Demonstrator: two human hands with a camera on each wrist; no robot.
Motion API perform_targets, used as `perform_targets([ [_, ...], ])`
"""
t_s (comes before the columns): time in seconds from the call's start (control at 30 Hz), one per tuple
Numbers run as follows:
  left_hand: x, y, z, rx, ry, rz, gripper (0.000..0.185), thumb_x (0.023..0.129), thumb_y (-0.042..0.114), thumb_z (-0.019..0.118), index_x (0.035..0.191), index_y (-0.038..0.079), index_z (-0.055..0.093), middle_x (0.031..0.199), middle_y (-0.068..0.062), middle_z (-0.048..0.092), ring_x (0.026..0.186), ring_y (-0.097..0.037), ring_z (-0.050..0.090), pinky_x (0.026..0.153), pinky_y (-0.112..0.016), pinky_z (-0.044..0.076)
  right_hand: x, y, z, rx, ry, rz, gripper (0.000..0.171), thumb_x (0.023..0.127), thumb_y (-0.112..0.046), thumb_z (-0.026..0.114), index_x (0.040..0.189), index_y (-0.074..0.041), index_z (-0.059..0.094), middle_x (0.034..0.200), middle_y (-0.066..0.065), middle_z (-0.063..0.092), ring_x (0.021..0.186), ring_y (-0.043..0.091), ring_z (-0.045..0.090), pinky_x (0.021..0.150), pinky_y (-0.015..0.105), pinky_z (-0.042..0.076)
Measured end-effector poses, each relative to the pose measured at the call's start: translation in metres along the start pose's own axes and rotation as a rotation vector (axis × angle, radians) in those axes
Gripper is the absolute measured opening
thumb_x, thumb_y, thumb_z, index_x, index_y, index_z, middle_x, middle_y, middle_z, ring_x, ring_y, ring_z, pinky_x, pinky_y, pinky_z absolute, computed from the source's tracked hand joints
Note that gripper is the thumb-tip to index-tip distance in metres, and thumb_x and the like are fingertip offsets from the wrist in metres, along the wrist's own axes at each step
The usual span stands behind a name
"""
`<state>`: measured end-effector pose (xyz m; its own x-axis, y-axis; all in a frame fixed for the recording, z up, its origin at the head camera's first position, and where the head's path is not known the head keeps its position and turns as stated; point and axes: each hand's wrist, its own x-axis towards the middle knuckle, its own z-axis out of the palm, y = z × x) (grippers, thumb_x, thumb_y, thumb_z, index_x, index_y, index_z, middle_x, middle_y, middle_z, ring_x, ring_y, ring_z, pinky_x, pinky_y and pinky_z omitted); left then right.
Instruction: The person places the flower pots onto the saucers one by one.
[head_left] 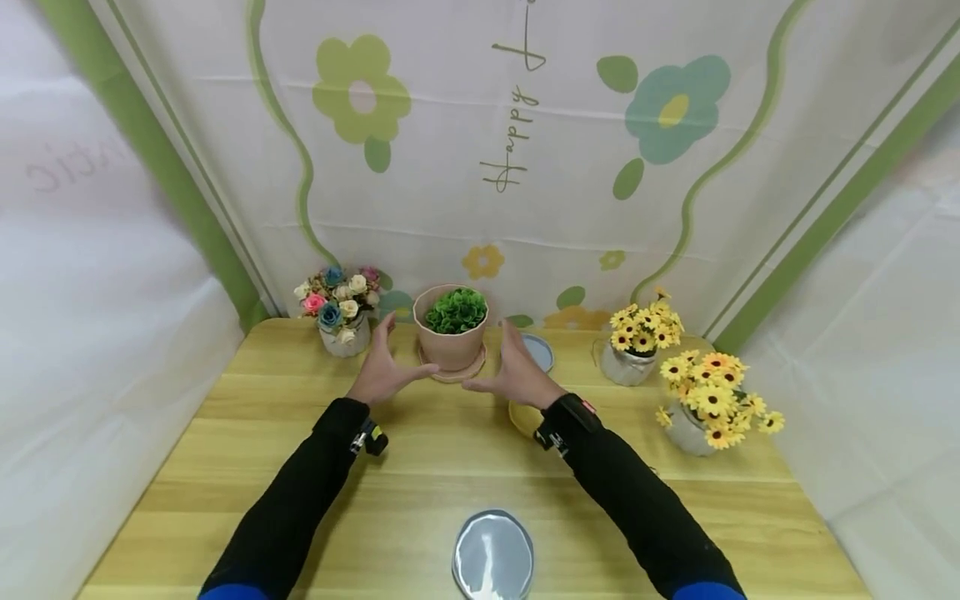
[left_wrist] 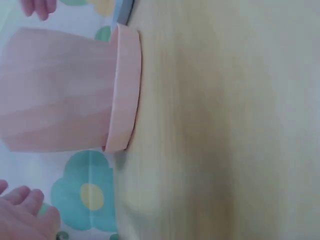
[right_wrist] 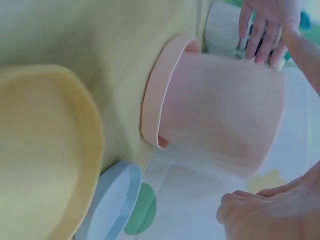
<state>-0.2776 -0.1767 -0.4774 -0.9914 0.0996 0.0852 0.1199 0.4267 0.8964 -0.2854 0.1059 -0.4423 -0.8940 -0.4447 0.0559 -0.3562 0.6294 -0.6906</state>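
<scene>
A pink flowerpot with a green leafy plant stands upright on a matching pink saucer at the back of the table. My left hand is spread at the pot's left, thumb pointing in toward its front. On the opposite side, my right hand is spread the same way. A gap shows between the pot and the left fingers in the left wrist view. In the right wrist view both hands flank the pot, fingers extended, holding nothing.
A light blue saucer and a yellow saucer lie by the right hand and wrist. A grey-blue plate is near the front. Mixed roses stand left, two yellow-flower pots right. Fabric walls enclose the table.
</scene>
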Motion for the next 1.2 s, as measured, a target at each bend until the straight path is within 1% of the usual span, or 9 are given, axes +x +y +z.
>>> perform_targets([
  [0.13,-0.030,-0.001,-0.013,0.002,-0.025,-0.007,0.124,0.088,0.054,0.083,0.171,0.026,-0.004,0.180,-0.010,0.004,0.167,-0.035,0.007,0.133,-0.060,0.022,-0.031,0.000,-0.003,-0.012,-0.040,0.028,0.138,0.084,-0.058,0.085,0.169,-0.018,-0.017,0.179,0.017,-0.009,0.166,0.036,0.003,0.132,0.061,0.023],
  [0.27,-0.060,-0.008,-0.024,0.003,-0.020,0.012,0.120,0.090,0.047,0.084,0.171,0.022,-0.001,0.178,-0.017,0.007,0.165,-0.041,0.011,0.129,-0.067,0.026,-0.067,-0.001,-0.003,-0.005,-0.064,0.007,0.140,0.081,-0.059,0.087,0.169,-0.021,-0.015,0.179,0.014,-0.008,0.165,0.036,0.006,0.131,0.061,0.023],
  [0.47,-0.091,-0.026,-0.045,0.004,0.120,0.059,0.106,0.098,0.042,0.076,0.171,0.023,0.002,0.177,-0.021,0.011,0.163,-0.044,0.014,0.130,-0.066,0.021,-0.122,-0.006,0.003,0.027,-0.144,-0.026,0.146,0.076,-0.062,0.089,0.168,-0.027,-0.017,0.178,0.008,-0.012,0.165,0.037,0.007,0.129,0.063,0.024],
  [0.57,-0.097,-0.031,-0.055,-0.003,0.178,0.022,0.105,0.099,0.041,0.075,0.171,0.020,0.002,0.177,-0.021,0.010,0.163,-0.044,0.013,0.133,-0.063,0.018,-0.146,-0.005,0.009,0.044,-0.212,-0.037,0.149,0.073,-0.060,0.092,0.168,-0.027,-0.018,0.178,0.009,-0.013,0.164,0.037,0.006,0.128,0.064,0.023],
  [0.67,-0.096,-0.032,-0.065,-0.005,0.206,-0.027,0.109,0.099,0.039,0.076,0.171,0.014,-0.002,0.177,-0.023,0.007,0.163,-0.046,0.011,0.133,-0.062,0.017,-0.166,-0.002,0.019,0.016,-0.282,-0.054,0.151,0.071,-0.064,0.091,0.170,-0.022,-0.015,0.179,0.012,-0.009,0.165,0.035,0.007,0.129,0.062,0.022],
  [0.8,-0.083,-0.037,-0.076,0.030,0.245,-0.106,0.114,0.098,0.041,0.076,0.170,0.012,-0.007,0.177,-0.024,0.004,0.163,-0.047,0.010,0.132,-0.064,0.020,-0.185,0.005,0.038,-0.028,-0.363,-0.118,0.151,0.070,-0.068,0.090,0.171,-0.011,-0.007,0.179,0.017,0.001,0.164,0.038,0.014,0.129,0.059,0.027],
  [0.97,-0.057,-0.047,-0.081,0.079,0.299,-0.186,0.120,0.095,0.049,0.077,0.170,0.009,-0.007,0.177,-0.025,0.005,0.163,-0.046,0.014,0.131,-0.065,0.023,-0.198,0.009,0.057,-0.022,-0.400,-0.232,0.143,0.076,-0.063,0.089,0.170,-0.004,-0.002,0.177,0.021,0.011,0.161,0.039,0.026,0.128,0.046,0.037],
  [1.07,-0.038,-0.051,-0.081,0.087,0.330,-0.200,0.120,0.094,0.048,0.078,0.170,0.007,-0.004,0.175,-0.027,0.008,0.162,-0.046,0.016,0.131,-0.063,0.024,-0.201,0.010,0.060,0.016,-0.416,-0.251,0.136,0.081,-0.058,0.087,0.170,-0.005,-0.001,0.177,0.018,0.013,0.161,0.035,0.027,0.128,0.038,0.038],
  [1.2,-0.021,-0.053,-0.079,0.058,0.382,-0.222,0.117,0.092,0.045,0.080,0.169,0.006,0.001,0.175,-0.026,0.012,0.161,-0.045,0.018,0.132,-0.060,0.023,-0.201,0.008,0.062,0.002,-0.417,-0.252,0.129,0.084,-0.059,0.084,0.170,-0.006,0.004,0.176,0.016,0.019,0.160,0.032,0.030,0.127,0.037,0.039],
])
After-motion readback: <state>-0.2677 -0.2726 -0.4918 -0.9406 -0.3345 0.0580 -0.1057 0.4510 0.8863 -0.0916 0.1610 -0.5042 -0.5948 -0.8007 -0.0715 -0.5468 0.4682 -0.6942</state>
